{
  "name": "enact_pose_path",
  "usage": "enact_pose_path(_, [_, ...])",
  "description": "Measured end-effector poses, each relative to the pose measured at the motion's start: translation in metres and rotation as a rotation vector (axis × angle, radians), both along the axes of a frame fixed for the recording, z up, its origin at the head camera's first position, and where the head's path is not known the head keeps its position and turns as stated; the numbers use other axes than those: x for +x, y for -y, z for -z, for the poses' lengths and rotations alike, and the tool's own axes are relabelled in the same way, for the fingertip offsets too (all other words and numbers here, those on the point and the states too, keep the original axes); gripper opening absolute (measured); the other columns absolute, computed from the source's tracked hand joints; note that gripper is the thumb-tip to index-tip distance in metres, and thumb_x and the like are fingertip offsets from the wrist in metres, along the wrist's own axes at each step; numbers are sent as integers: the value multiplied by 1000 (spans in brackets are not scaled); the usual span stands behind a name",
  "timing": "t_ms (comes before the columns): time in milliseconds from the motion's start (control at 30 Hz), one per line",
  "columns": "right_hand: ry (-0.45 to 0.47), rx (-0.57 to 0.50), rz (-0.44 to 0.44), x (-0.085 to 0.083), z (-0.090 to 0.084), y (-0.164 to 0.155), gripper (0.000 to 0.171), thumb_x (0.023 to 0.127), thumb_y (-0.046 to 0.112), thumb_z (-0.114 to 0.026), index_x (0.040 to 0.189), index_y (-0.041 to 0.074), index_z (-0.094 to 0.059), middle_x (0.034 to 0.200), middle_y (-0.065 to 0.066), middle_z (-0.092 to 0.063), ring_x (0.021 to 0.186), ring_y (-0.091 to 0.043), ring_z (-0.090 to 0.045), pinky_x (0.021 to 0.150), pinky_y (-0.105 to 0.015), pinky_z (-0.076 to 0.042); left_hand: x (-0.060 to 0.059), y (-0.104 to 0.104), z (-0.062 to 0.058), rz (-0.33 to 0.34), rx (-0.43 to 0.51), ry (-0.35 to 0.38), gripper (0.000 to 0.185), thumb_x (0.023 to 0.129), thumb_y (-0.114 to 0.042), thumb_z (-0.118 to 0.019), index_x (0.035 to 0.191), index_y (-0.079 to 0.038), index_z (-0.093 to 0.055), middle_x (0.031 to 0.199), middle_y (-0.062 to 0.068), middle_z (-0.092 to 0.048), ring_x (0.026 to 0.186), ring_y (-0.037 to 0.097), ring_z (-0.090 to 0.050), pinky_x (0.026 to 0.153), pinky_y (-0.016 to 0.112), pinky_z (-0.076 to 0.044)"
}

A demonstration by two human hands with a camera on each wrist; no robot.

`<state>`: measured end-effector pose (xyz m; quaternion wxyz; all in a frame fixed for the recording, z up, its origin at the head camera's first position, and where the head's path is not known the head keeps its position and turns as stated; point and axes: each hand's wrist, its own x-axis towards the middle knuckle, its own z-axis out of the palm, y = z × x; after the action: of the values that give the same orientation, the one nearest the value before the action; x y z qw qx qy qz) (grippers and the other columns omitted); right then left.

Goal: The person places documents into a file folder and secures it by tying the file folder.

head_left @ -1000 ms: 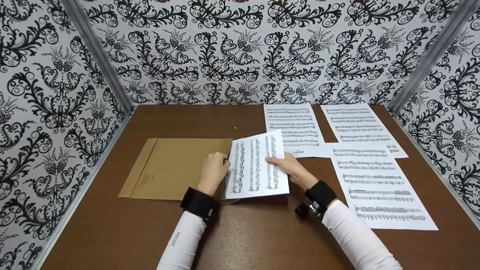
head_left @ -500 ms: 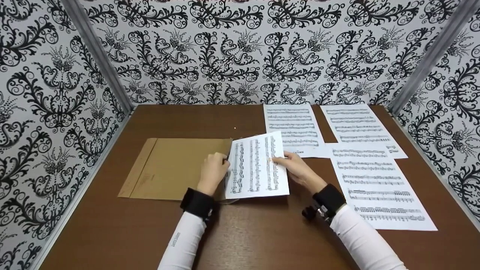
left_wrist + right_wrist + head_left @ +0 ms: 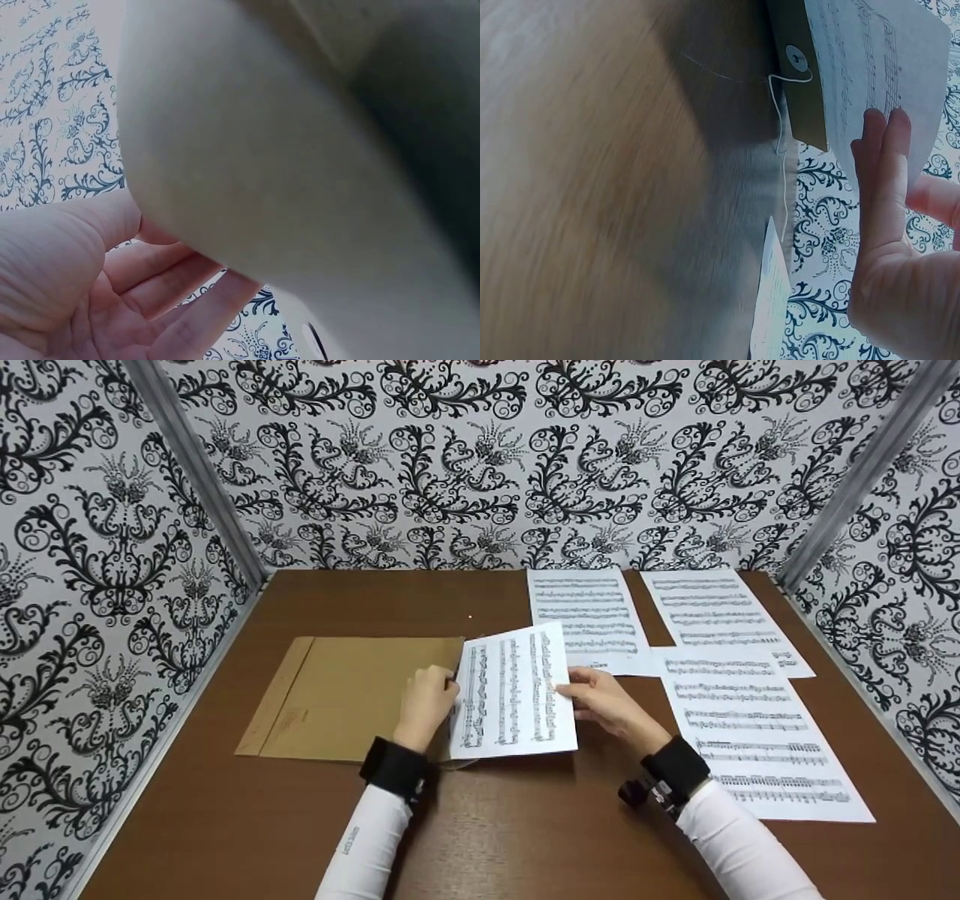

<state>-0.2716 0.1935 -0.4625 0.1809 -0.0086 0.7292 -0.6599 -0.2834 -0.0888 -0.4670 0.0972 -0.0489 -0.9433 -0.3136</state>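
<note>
– What's on the brown wooden table (image 3: 495,840)?
– A flat tan paper envelope (image 3: 352,697), left-centre; the white sheet of printed music (image 3: 514,690) enters its mouth.
– The grips?
– Left hand (image 3: 427,701) pinches the opening; right hand (image 3: 607,701), fingers straight, should push the sheet further left.

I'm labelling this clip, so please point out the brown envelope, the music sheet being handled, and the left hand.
brown envelope (image 3: 345,697), head view, on its bare face left of the hand.
music sheet (image 3: 510,697), head view, on the middle of the printed page.
left hand (image 3: 427,701), head view, on the back of the hand.
</note>
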Motion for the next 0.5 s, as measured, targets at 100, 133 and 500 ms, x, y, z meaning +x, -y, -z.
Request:
enact_pose_path(100, [-7, 4, -1, 1, 2, 1, 49, 102, 9, -57, 147, -7, -45, 98, 6, -76, 86, -7, -74, 73, -23, -60, 0, 0, 0, 3, 7, 5, 12, 87, -3, -65, 79, -1, -74, 85, 18, -76, 65, 27, -61, 54, 32, -41])
enact_pose_path(133, [-6, -1, 2, 0, 3, 2, 49, 101, 9, -57, 147, -7, -46, 97, 6, -76, 86, -7, -74, 73, -23, -60, 1, 0, -1, 4, 7, 7, 12, 87, -3, -64, 78, -1, -73, 84, 18, -75, 65, 26, -60, 53, 31, -39])
enact_pose_path(500, [-3, -76, 17, 1, 9, 21, 50, 102, 7, -57, 147, -10, -44, 100, 3, -76, 84, -7, -74, 72, -21, -60, 2, -2, -3, 12, -5, -44, 18, 85, -1, -65, 67, -2, -64, 76, 17, -72, 62, 22, -51, 53, 27, -33])
